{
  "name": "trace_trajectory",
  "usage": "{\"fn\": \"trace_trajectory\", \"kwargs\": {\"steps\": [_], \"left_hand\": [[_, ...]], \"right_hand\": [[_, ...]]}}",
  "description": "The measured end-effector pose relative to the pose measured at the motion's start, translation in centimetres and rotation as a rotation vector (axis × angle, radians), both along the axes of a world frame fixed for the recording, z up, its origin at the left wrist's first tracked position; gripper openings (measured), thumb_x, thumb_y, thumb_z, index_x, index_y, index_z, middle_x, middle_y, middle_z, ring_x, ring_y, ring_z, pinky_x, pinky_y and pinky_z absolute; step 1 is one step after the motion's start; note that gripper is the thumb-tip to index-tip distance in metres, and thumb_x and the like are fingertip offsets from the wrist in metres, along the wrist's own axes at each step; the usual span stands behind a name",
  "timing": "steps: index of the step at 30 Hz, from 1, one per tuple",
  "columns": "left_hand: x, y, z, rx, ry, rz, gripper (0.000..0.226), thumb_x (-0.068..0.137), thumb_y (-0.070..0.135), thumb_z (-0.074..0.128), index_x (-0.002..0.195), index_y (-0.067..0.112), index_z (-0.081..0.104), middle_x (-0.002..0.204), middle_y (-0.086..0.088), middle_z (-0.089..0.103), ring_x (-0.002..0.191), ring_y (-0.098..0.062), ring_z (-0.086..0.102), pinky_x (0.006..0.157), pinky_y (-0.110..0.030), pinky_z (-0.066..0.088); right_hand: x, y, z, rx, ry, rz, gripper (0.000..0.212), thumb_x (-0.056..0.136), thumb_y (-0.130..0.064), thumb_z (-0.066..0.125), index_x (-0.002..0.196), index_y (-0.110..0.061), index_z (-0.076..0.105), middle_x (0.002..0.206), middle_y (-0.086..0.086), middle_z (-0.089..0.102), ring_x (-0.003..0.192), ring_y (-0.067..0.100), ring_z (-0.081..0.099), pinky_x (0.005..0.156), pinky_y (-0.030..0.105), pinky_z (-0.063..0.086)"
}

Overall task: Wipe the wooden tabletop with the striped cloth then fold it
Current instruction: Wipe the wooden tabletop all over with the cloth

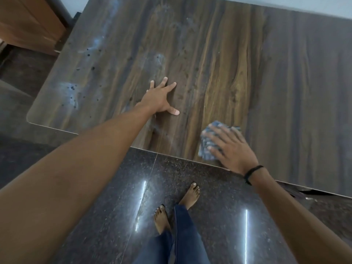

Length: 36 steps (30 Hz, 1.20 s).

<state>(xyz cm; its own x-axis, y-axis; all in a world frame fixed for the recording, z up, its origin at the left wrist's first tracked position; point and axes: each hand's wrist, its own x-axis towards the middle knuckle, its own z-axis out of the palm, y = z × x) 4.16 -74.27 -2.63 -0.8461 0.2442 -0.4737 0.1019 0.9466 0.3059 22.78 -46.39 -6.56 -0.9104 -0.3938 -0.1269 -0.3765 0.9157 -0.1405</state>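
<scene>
Two bare hands rest on a dark brown, wood-grain tabletop (285, 73) that fills most of the upper frame. The left hand (161, 100) lies near the centre of the frame, palm down, with its fingers straight and spread wide and the thumb pointing right; it holds nothing. The right hand (230, 147) is at the lower right of centre, close to the tabletop's near edge, and presses flat on a bunched blue-and-white striped cloth (205, 142). Its fingers are stretched out and fanned over the cloth rather than curled around it. The cloth shows beyond the fingertips on the hand's left and upper sides; how it lies beneath the palm is hidden. A thin black band (253, 173) circles the right wrist.

Pale dusty smears and small dark specks (72, 90) mark the left part of the tabletop, from the upper left down to the rounded near-left corner. The wood to the right of the cloth looks more even in tone.

Below the tabletop edge, a polished dark speckled stone floor (219, 206) shows two bright streaks of reflected light. Two bare feet (190, 195) and blue denim trouser legs (182, 239) stand at the bottom centre. A brown wooden cabinet (28, 21) sits in the upper left corner of the frame.
</scene>
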Motion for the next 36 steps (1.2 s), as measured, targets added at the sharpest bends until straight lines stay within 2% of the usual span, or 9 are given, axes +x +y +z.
{"fn": "trace_trajectory", "kwargs": {"steps": [3,8,13,18,23,28,30,33,36], "left_hand": [[-0.1,-0.1,0.0,-0.003,-0.007,-0.003,0.123,0.063,0.057,0.085,0.158,0.041,0.008,0.167,0.007,-0.010,0.150,-0.041,-0.011,0.118,-0.063,0.017],[0.6,-0.5,-0.3,0.024,0.022,-0.024,0.119,0.066,0.061,0.082,0.158,0.038,0.011,0.167,0.006,-0.006,0.151,-0.040,-0.009,0.118,-0.061,0.017],[0.6,-0.8,-0.6,0.047,0.056,-0.001,0.117,0.065,0.060,0.083,0.158,0.037,0.016,0.167,0.006,-0.001,0.152,-0.038,-0.005,0.118,-0.059,0.017],[-0.3,-1.5,-0.6,0.070,0.027,-0.022,0.113,0.067,0.056,0.084,0.157,0.036,0.020,0.167,0.005,0.004,0.152,-0.038,-0.004,0.117,-0.060,0.019],[-3.0,-4.5,0.2,0.099,0.162,0.104,0.113,0.066,0.054,0.085,0.157,0.034,0.022,0.167,0.000,0.010,0.152,-0.039,-0.002,0.115,-0.069,0.015],[-3.3,-6.0,-0.6,0.022,0.054,0.162,0.111,0.070,0.055,0.083,0.157,0.039,0.017,0.167,0.006,-0.002,0.151,-0.040,-0.006,0.112,-0.071,0.010],[-3.1,-6.5,-1.2,0.052,0.058,0.184,0.109,0.070,0.056,0.082,0.157,0.040,0.019,0.167,0.007,0.000,0.151,-0.039,-0.004,0.113,-0.071,0.010],[-3.4,-6.7,-1.3,0.081,0.084,0.208,0.111,0.064,0.054,0.086,0.155,0.040,0.025,0.167,0.007,0.007,0.151,-0.039,0.000,0.113,-0.071,0.014],[-3.6,-6.6,-1.4,0.059,0.095,0.198,0.112,0.061,0.057,0.086,0.155,0.041,0.026,0.167,0.008,0.009,0.151,-0.040,0.004,0.112,-0.070,0.021]], "right_hand": [[-1.7,-3.1,0.4,-0.052,0.013,-0.399,0.056,0.103,-0.056,0.023,0.157,-0.043,0.024,0.166,-0.008,0.024,0.154,0.021,0.019,0.124,0.044,0.006],[1.5,-5.0,0.3,-0.013,-0.006,0.122,0.054,0.106,-0.054,0.026,0.158,-0.041,0.023,0.167,-0.009,0.021,0.154,0.018,0.019,0.125,0.046,0.012],[-2.4,-8.0,0.3,-0.052,0.015,-0.329,0.056,0.104,-0.056,0.023,0.158,-0.042,0.022,0.167,-0.006,0.021,0.155,0.022,0.018,0.125,0.047,0.006],[0.7,-7.2,0.4,-0.020,-0.028,0.160,0.055,0.106,-0.056,0.024,0.159,-0.043,0.019,0.168,-0.010,0.019,0.155,0.017,0.014,0.125,0.045,0.005],[-4.8,-7.5,0.1,-0.067,0.029,-0.340,0.057,0.102,-0.057,0.024,0.157,-0.043,0.026,0.166,-0.008,0.024,0.154,0.021,0.019,0.123,0.045,0.005],[-3.8,-9.1,0.0,-0.036,0.027,0.236,0.055,0.105,-0.055,0.028,0.157,-0.041,0.026,0.166,-0.009,0.025,0.153,0.019,0.022,0.124,0.046,0.015],[-5.7,-6.8,-0.6,-0.011,0.067,0.188,0.054,0.104,-0.056,0.029,0.157,-0.042,0.027,0.165,-0.009,0.027,0.152,0.019,0.025,0.123,0.044,0.015],[-9.2,-8.1,-0.1,-0.055,0.070,-0.166,0.056,0.102,-0.056,0.027,0.156,-0.041,0.030,0.164,-0.006,0.030,0.152,0.023,0.026,0.122,0.045,0.011],[-8.2,-11.5,0.2,-0.066,0.021,0.010,0.057,0.103,-0.056,0.024,0.158,-0.041,0.025,0.167,-0.006,0.023,0.154,0.024,0.020,0.123,0.049,0.007]]}}
